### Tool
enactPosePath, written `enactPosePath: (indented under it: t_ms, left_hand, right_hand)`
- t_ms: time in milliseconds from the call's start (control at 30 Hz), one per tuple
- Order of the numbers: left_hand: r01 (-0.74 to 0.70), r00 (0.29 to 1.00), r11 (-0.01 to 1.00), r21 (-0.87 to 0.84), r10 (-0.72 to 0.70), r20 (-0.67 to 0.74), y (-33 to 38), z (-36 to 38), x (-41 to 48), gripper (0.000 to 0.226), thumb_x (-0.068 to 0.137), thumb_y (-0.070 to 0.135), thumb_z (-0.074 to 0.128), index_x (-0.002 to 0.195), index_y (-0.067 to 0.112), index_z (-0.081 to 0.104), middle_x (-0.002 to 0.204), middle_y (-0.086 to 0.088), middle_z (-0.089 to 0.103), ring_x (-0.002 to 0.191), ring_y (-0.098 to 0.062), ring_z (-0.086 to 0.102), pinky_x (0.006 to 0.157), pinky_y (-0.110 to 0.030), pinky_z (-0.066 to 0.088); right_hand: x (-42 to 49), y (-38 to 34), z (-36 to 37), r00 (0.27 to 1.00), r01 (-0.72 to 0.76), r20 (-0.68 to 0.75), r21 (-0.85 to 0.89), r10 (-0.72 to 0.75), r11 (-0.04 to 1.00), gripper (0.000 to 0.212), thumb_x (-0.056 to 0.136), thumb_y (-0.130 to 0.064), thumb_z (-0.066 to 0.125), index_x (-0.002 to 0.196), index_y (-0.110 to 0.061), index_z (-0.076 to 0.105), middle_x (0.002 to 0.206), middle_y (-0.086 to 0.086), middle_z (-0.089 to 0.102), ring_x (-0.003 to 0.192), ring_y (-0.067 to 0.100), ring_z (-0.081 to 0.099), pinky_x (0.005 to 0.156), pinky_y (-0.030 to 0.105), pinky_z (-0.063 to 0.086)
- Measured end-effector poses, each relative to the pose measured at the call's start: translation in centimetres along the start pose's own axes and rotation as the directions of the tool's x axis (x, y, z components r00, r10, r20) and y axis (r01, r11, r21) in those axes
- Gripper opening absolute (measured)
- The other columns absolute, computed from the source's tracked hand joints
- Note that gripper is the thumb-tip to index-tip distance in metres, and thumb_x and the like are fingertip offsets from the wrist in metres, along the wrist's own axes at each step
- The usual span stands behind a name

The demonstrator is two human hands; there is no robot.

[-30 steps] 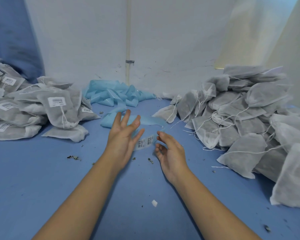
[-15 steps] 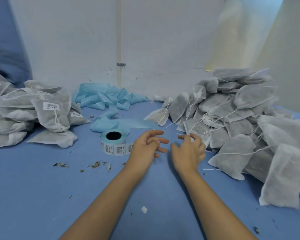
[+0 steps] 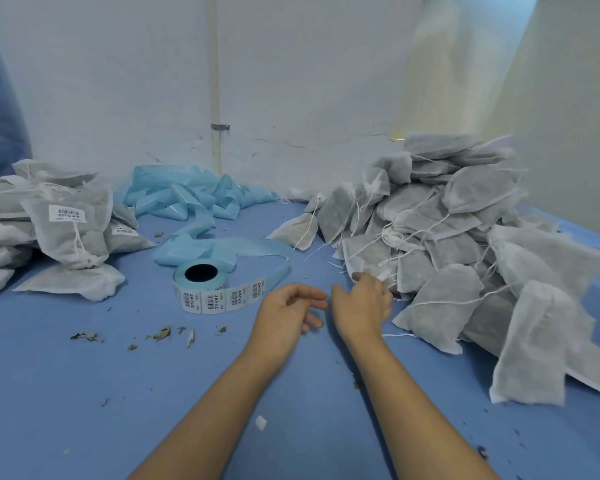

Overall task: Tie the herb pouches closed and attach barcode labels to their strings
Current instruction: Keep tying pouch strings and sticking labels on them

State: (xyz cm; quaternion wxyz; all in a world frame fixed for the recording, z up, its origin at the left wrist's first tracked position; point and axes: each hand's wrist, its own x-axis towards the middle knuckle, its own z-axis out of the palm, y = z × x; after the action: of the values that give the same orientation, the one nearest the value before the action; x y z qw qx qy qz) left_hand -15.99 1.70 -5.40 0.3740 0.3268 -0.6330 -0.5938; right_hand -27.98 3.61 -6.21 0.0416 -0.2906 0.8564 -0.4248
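Right hand has left the label roll and reaches the untied pouches, grip unclear; left hand slack, empty.

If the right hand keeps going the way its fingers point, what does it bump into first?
Probably the pile of untied pouches. The right hand points up and right, its fingers already at the pile's near edge; contact is unclear.

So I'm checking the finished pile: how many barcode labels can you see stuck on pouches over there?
2. One label is on the front pouch of the left pile; a second label peeks out just right of it. Others may be hidden.
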Motion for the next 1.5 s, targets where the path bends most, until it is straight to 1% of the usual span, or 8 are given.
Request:
enactPosePath:
  t_ms: [200,367,700,900,1000,1167,1333,1500]
  left_hand:
    - [0.065,0.985,0.996,-0.063,-0.074,-0.158,0.2,-0.9,0.2,0.028,0.093,-0.003,0.039,0.098,0.012,0.062,0.090,0.003,0.066,0.062,-0.014,0.064,0.051,-0.020,0.047]
    - [0.163,0.969,0.959,-0.233,-0.201,-0.147,0.7,-3.1,0.0,0.014,0.098,0.009,0.047,0.092,0.009,0.059,0.089,-0.005,0.064,0.051,-0.012,0.067,0.044,-0.018,0.049]
    - [0.171,0.963,0.913,-0.369,-0.234,-0.132,-0.4,-4.7,0.0,0.019,0.095,0.021,0.057,0.098,0.004,0.064,0.089,-0.009,0.071,0.063,-0.015,0.070,0.050,-0.020,0.052]
    - [0.198,0.959,0.890,-0.411,-0.262,-0.105,-0.8,-4.3,0.4,0.015,0.096,0.002,0.051,0.100,-0.009,0.059,0.093,-0.025,0.070,0.075,-0.022,0.072,0.063,-0.022,0.058]
    - [0.213,0.957,0.912,-0.350,-0.267,-0.114,-0.9,-4.3,0.5,0.017,0.097,0.004,0.050,0.103,-0.009,0.059,0.093,-0.023,0.070,0.081,-0.025,0.071,0.073,-0.026,0.058]
    - [0.200,0.972,0.965,-0.169,-0.217,-0.092,-0.5,-4.3,0.2,0.024,0.097,0.012,0.047,0.086,0.005,0.066,0.046,0.005,0.041,0.037,-0.007,0.039,0.040,-0.017,0.031]
    - [0.271,0.952,0.911,-0.311,-0.301,-0.052,-0.1,-5.0,0.3,0.021,0.095,0.007,0.044,0.092,0.002,0.064,0.043,0.006,0.029,0.034,-0.007,0.026,0.036,-0.017,0.019]
    - [0.276,0.957,0.927,-0.254,-0.291,-0.020,0.0,-4.9,0.3,0.027,0.093,0.004,0.043,0.067,0.011,0.049,0.043,0.006,0.029,0.035,-0.006,0.021,0.034,-0.016,0.017]
  right_hand:
    - [-1.8,-1.3,0.7,0.995,0.050,0.052,0.513,-0.089,0.857,0.032,0.093,-0.009,0.043,0.117,-0.014,0.064,0.120,-0.002,0.063,0.107,0.010,0.053,0.084,0.012,0.037]
    - [-3.8,-2.9,1.8,0.988,0.071,0.055,0.665,-0.144,0.743,0.034,0.091,0.000,0.040,0.088,-0.019,0.067,0.092,-0.002,0.071,0.091,0.013,0.065,0.085,0.022,0.050]
    - [-5.3,-2.5,2.7,0.912,0.376,-0.008,0.415,-0.410,0.828,0.024,0.087,-0.004,0.052,0.081,-0.018,0.071,0.083,-0.009,0.069,0.077,0.000,0.058,0.067,0.006,0.039]
    - [-5.3,-2.4,2.9,0.885,0.430,0.007,0.370,-0.465,0.823,0.022,0.083,-0.008,0.052,0.076,-0.017,0.070,0.082,-0.010,0.067,0.078,0.005,0.058,0.071,0.016,0.044]
    - [-5.2,-2.4,3.0,0.888,0.434,-0.017,0.362,-0.460,0.825,0.024,0.085,-0.002,0.052,0.086,-0.014,0.073,0.093,-0.007,0.068,0.084,-0.001,0.055,0.076,0.005,0.039]
    - [-5.0,-2.6,2.5,0.914,0.380,0.010,0.335,-0.407,0.862,0.026,0.087,-0.001,0.050,0.098,-0.011,0.072,0.102,-0.002,0.069,0.091,0.008,0.058,0.081,0.012,0.041]
    - [-5.7,-3.0,1.9,0.926,0.374,-0.085,0.347,-0.368,0.860,0.008,0.087,-0.017,0.057,0.084,-0.024,0.056,0.091,-0.012,0.052,0.076,0.001,0.052,0.065,0.021,0.040]
    - [-5.9,-3.2,2.4,0.958,0.165,0.192,0.242,-0.214,0.956,0.033,0.084,-0.028,0.056,0.055,-0.013,0.052,0.057,0.003,0.055,0.059,0.016,0.045,0.057,0.032,0.036]
